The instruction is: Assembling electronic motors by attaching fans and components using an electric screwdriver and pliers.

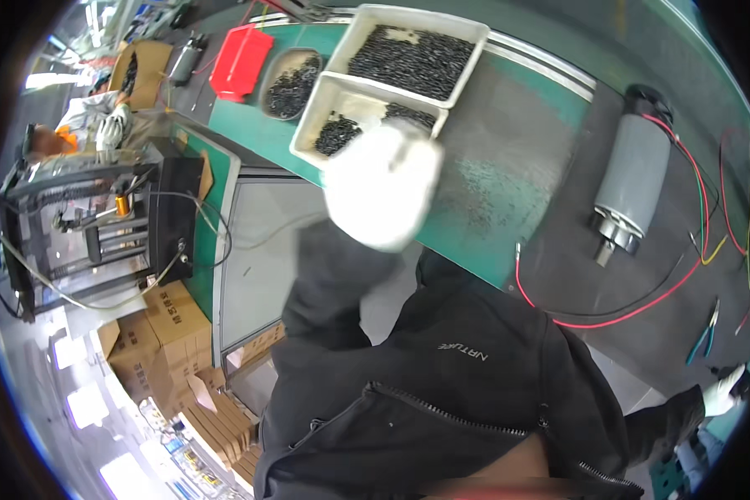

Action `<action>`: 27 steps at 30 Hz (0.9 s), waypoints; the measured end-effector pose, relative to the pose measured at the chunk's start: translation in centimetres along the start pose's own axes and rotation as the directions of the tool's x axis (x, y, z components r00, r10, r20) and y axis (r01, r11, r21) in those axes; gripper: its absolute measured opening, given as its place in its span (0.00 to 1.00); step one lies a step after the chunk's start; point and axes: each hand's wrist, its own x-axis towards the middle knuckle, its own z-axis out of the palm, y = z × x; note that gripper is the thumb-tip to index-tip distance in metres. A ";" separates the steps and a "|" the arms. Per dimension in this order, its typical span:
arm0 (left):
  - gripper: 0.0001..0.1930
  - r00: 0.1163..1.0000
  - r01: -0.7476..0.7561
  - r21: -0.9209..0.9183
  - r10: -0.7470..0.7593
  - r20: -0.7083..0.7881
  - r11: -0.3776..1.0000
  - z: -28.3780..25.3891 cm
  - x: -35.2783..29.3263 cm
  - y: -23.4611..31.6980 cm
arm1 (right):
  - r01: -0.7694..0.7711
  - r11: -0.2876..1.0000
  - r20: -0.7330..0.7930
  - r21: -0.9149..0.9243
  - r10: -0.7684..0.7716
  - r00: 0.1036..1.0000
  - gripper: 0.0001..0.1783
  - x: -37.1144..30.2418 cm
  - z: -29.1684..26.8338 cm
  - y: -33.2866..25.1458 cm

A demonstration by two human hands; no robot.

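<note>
My left hand (383, 187), in a white glove and blurred, is raised over the near corner of a white tray (308, 125) that holds small black parts. Whether it holds anything cannot be told. A second, fuller white tray (354, 37) of the same black parts sits just behind. My right hand (725, 387), also in a white glove, is far out at the right edge, mostly cut off, beyond a pair of blue-green handled pliers (704, 333). My black jacket (442, 392) fills the lower middle.
A grey cylindrical motor (633, 179) with red, yellow and green wires lies on the dark mat to the right. A round bowl of black parts (290, 83) and a red box (240, 60) stand behind left. A black machine frame (100, 225) and cardboard boxes (171, 325) are left.
</note>
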 end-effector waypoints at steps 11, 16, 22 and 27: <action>0.18 0.940 0.219 0.690 -0.339 0.040 0.690 -3.9 11.1 -26.4 | -0.143 0.980 0.544 -0.141 0.197 0.816 0.36 -4.4 5.6 4.7; 0.21 0.921 0.281 0.668 -0.390 0.016 0.689 -3.8 11.9 -29.0 | 0.365 0.915 0.508 -0.174 -0.234 0.829 0.31 -8.8 5.7 5.6; 0.19 0.898 0.416 0.460 -0.433 -0.072 0.785 -5.2 11.9 -30.4 | 0.394 0.860 0.488 -0.323 -0.206 0.848 0.25 -9.5 4.5 2.4; 0.12 0.862 0.495 0.019 -0.489 -0.134 0.868 -6.7 10.2 -31.6 | -0.456 0.815 0.440 0.357 0.284 0.852 0.28 -11.0 4.2 -1.6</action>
